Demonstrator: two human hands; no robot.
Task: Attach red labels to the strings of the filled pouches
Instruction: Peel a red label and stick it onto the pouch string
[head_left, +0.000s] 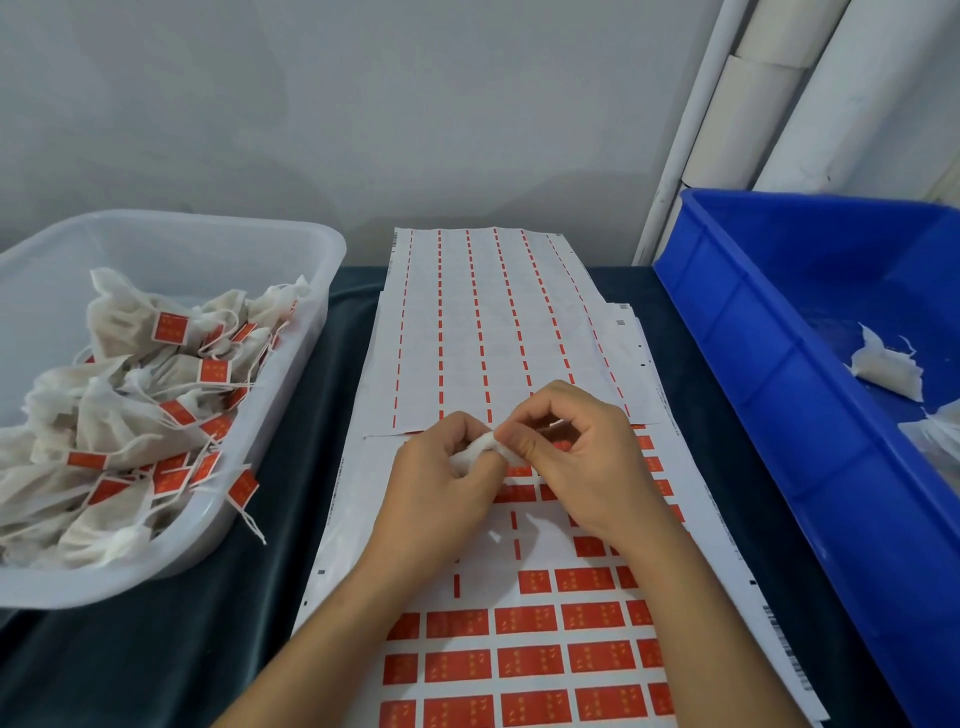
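Note:
A small white pouch (480, 448) sits between both hands over the middle of the label sheet (524, 618). My left hand (441, 493) grips the pouch with curled fingers. My right hand (576, 457) pinches the pouch's right end, thumb against fingers. The pouch's string is hidden by the fingers. Red labels (527, 618) fill the near rows of the sheet; rows under the hands are partly peeled bare.
A clear tub (291, 249) on the left holds several labelled pouches (135, 415). A blue crate (779, 364) on the right holds a few unlabelled pouches (888, 366). A used sheet (483, 322) with red strips lies further back. Dark cloth covers the table.

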